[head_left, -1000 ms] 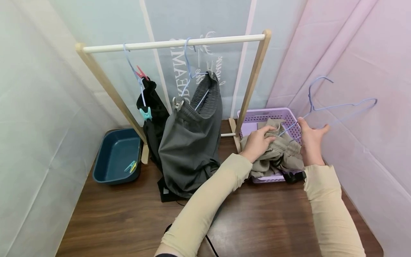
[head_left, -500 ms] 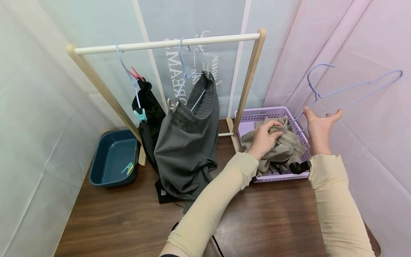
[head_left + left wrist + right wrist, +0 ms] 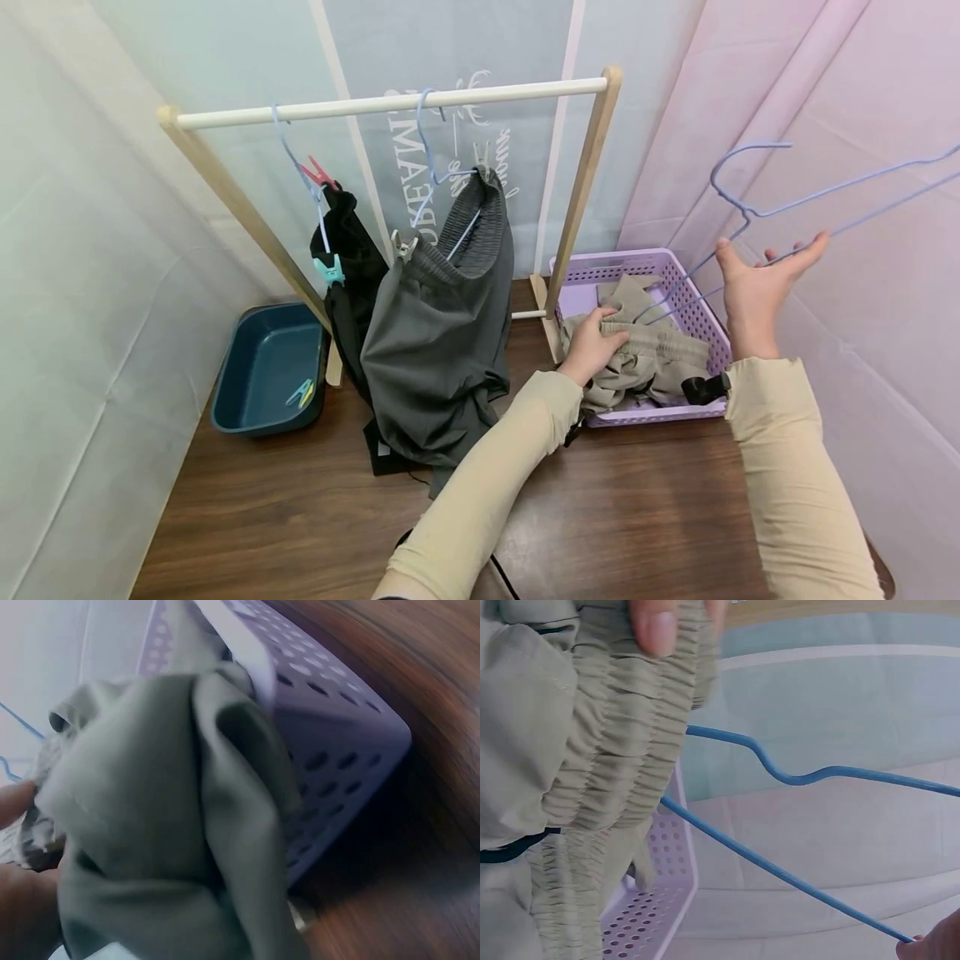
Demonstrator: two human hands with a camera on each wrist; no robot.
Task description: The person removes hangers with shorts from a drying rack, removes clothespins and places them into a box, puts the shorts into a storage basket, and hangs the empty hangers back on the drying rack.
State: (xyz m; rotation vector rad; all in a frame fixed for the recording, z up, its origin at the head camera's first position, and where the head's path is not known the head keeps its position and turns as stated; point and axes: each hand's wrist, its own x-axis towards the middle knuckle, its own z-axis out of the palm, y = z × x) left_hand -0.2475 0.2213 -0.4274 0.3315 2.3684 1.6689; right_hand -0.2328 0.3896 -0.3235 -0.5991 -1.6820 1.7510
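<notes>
Khaki pants [image 3: 660, 354] with a gathered elastic waistband [image 3: 622, 712] lie bunched in the purple basket [image 3: 716, 333]. My left hand [image 3: 591, 346] pinches the waistband at its left side; in the right wrist view one fingertip [image 3: 658, 634] presses on the band. Raised above the basket's right side, my right hand [image 3: 761, 292] holds a blue wire hanger [image 3: 832, 193] between thumb and fingers. The hanger's near end slips behind the waistband in the right wrist view. A fold of the khaki cloth [image 3: 142, 772] fills the left wrist view and hides most of the left fingers.
A wooden rack [image 3: 592, 175] with a white rail [image 3: 510, 93] stands left of the basket. Dark grey pants [image 3: 442, 333] and a black garment [image 3: 352, 242] hang there, clipped with clothespins. A teal tub [image 3: 262, 358] holds clothespins [image 3: 302, 392]. Fabric walls surround the brown table [image 3: 622, 508].
My right hand has moved up and right with the hanger, whose far end now leaves the head view. My left hand has shifted slightly left, and the waistband lies more stretched out.
</notes>
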